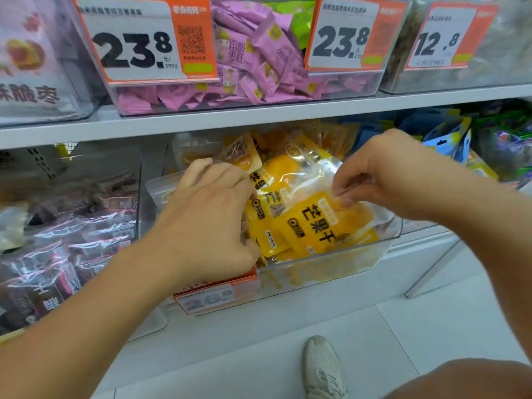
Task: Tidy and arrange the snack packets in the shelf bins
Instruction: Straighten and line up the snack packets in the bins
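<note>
My right hand (383, 174) pinched the clear top edge of a yellow mango packet (322, 223) lying at the front of the clear bin (331, 263) on the lower shelf. My left hand (213, 214) reached in beside it, its fingers (247, 246) curled around the neighbouring yellow packets (266, 237).

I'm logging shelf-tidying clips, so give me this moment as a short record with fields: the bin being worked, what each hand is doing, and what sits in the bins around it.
bin worked: clear bin on the lower shelf, filled with yellow packets
left hand: left hand reaches into the bin's left side, fingers curled among the packets
right hand: right hand pinches the clear top edge of a front yellow packet
bin above: pink packets
bin to the left: dark packets
price tag above: 23.8 tag
</note>
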Tool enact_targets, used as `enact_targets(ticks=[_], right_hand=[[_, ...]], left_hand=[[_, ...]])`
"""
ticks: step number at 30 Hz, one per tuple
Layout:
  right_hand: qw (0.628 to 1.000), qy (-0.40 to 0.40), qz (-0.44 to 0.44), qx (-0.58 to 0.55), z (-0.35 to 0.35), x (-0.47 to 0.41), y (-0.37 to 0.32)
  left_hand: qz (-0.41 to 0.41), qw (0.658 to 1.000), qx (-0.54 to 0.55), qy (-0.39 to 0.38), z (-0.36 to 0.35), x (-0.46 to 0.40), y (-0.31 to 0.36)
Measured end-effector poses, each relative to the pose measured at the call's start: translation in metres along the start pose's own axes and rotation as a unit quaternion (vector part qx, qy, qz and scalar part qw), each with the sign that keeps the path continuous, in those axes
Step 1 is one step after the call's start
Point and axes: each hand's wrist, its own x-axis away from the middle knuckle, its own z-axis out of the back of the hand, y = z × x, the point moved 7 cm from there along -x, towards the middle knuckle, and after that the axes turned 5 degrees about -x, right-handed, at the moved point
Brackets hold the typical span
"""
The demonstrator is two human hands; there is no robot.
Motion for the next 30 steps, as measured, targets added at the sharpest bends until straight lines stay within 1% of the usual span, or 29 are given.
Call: enact_targets(ticks=[2, 4, 5, 6, 8, 9, 11, 12, 14, 17, 19, 21, 23, 24, 26, 27, 28, 30], right_hand=[[0.998, -0.021, -0.012, 0.062, 0.001, -0.002, -0.007], [0.995, -0.047, -0.031, 0.083, -0.011, -0.008, -0.019], [0.995, -0.048, -0.029, 0.08, -0.018, -0.011, -0.027], [0.997, -0.037, -0.01, 0.062, -0.026, -0.015, -0.036], [0.999, 0.007, 0.043, -0.031, -0.039, -0.018, -0.05], [0.993, 0.028, 0.06, -0.098, -0.042, -0.017, -0.052], [0.968, 0.071, 0.06, -0.231, -0.041, -0.013, -0.042], [0.96, 0.087, 0.053, -0.26, -0.039, -0.01, -0.034], [0.967, 0.089, 0.03, -0.235, -0.033, -0.002, -0.02], [0.976, 0.013, -0.022, -0.218, -0.039, 0.013, 0.002], [0.977, 0.002, -0.035, -0.211, -0.043, 0.018, 0.014], [0.979, 0.037, -0.04, -0.198, -0.037, 0.019, 0.023], [0.974, 0.108, -0.049, -0.193, -0.024, 0.021, 0.033], [0.963, 0.156, -0.054, -0.214, -0.016, 0.023, 0.038], [0.92, 0.244, -0.053, -0.303, -0.005, 0.028, 0.04], [0.903, 0.26, -0.044, -0.34, -0.004, 0.03, 0.036], [0.898, 0.252, -0.032, -0.359, -0.007, 0.027, 0.03], [0.914, 0.172, -0.013, -0.368, -0.027, 0.019, 0.014]], left_hand=[[0.024, 0.999, 0.017, 0.016, 0.001, -0.002, -0.001], [0.055, 0.997, 0.025, 0.048, 0.004, -0.002, 0.001], [0.065, 0.996, 0.024, 0.06, 0.003, -0.003, 0.003], [0.072, 0.995, 0.024, 0.068, 0.003, -0.004, 0.004], [0.071, 0.993, 0.03, 0.085, 0.002, -0.003, 0.004], [0.065, 0.992, 0.039, 0.096, 0.002, -0.003, 0.003], [0.057, 0.989, 0.077, 0.11, 0.002, -0.001, 0.001], [0.052, 0.986, 0.102, 0.118, 0.002, 0.0, 0.0], [0.032, 0.977, 0.156, 0.142, 0.005, -0.001, -0.001], [-0.038, 0.958, 0.216, 0.184, 0.012, 0.0, 0.006], [-0.078, 0.945, 0.237, 0.214, 0.019, 0.003, 0.017], [-0.098, 0.935, 0.228, 0.253, 0.03, 0.006, 0.026], [-0.103, 0.93, 0.214, 0.279, 0.037, 0.005, 0.031], [-0.093, 0.928, 0.22, 0.286, 0.037, 0.003, 0.03], [-0.068, 0.924, 0.249, 0.283, 0.032, -0.001, 0.027], [-0.067, 0.925, 0.262, 0.265, 0.027, -0.003, 0.028], [-0.076, 0.93, 0.27, 0.238, 0.021, -0.005, 0.032], [-0.089, 0.937, 0.277, 0.194, 0.014, -0.007, 0.041]])
